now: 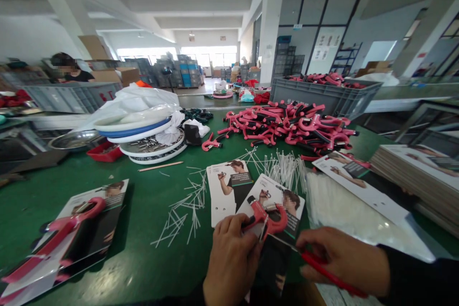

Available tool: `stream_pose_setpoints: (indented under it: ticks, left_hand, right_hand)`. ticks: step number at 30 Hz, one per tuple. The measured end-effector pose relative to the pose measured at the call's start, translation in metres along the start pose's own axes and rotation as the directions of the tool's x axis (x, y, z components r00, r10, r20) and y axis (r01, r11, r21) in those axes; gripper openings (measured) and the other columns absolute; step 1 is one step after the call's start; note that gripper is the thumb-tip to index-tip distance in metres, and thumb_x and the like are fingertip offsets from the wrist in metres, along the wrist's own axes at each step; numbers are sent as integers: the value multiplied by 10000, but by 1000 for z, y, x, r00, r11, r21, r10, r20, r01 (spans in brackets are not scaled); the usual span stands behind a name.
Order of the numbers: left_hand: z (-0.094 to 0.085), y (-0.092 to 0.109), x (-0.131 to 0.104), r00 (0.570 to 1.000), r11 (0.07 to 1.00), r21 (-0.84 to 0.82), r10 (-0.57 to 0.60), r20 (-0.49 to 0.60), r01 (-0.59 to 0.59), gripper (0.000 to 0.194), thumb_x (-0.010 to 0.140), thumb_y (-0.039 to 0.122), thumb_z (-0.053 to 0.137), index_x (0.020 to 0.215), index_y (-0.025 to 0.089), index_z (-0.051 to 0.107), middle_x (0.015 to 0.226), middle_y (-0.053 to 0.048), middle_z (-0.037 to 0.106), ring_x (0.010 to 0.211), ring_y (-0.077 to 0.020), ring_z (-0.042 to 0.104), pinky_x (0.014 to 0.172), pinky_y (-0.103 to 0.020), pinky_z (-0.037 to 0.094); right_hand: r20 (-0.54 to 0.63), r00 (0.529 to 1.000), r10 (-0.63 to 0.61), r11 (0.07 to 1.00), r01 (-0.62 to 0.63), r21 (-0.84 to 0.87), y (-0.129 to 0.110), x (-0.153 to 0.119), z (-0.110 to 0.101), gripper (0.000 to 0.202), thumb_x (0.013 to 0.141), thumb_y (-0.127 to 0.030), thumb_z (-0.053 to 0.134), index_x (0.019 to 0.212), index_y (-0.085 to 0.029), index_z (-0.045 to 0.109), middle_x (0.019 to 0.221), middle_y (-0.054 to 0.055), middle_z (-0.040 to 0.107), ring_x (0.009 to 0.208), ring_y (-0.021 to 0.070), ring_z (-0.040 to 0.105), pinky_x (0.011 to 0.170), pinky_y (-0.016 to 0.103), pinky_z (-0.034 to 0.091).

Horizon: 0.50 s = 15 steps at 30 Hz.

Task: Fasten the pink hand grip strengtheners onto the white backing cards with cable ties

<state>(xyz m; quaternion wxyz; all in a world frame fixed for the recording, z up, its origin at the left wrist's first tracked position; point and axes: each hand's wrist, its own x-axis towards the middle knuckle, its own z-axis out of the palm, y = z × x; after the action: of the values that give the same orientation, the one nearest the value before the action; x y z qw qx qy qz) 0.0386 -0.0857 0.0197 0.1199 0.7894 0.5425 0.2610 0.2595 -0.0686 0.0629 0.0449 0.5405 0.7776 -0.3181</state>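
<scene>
My left grip is clamping the pink hand exerciser over the printed card, lower centre; my right grip is clasping the red-handled tool, ideally keeping its tip off the card.

This is a factory assembly workshop. The green worktable carries goods in bulk: a heap of pink-and-black hand exercisers, scattered white plastic ties. At the table's right side is a thick stack of printed cards; at its far right, a loaded gray plastic crate. Beyond the table are a co-worker, stacked storage crates and a bare pillar under a beamed ceiling.
</scene>
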Motion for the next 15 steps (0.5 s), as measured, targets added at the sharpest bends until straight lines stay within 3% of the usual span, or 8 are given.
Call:
stream_pose_setpoints:
  ticks: [3, 6, 10, 15]
  left_hand:
    - [6, -6, -4, 999, 996, -77, 54, -6, -54, 124, 800, 207, 533, 724, 227, 629, 1120, -44, 527, 1015, -229, 484, 850, -387, 408]
    - [12, -10, -7, 997, 991, -120, 59, -45, -64, 99, 792, 198, 545, 735, 220, 623, 1163, -58, 483, 1044, -232, 472, 858, -370, 418]
    - [15, -14, -8, 994, 984, -145, 99, -44, -104, 88, 791, 193, 549, 729, 209, 609, 1159, -63, 470, 1049, -232, 465, 866, -370, 415]
    - [14, -18, -6, 993, 978, -170, 117, -24, -120, 90, 799, 236, 552, 740, 211, 615, 1152, -65, 477, 1047, -239, 461, 860, -390, 412]
  right_hand:
    - [215, 975, 58, 929, -131, 346, -2, 11, 4, 402, 730, -527, 564, 906, -167, 521, 485, -57, 532, 335, 75, 469, 317, 164, 324]
    - [362, 932, 25, 809, -231, 541, 1, 22, 6, 541, 677, -664, 544, 900, -184, 436, 450, -84, 522, 275, 55, 434, 277, 146, 342]
    - [389, 921, -27, 764, -231, 602, 6, 28, 6, 567, 681, -707, 506, 898, -190, 424, 440, -80, 542, 268, 66, 470, 262, 134, 357]
    - [380, 924, -35, 772, -217, 598, 8, 28, 9, 574, 651, -708, 532, 879, -192, 429, 456, -82, 537, 253, 58, 454, 235, 118, 308]
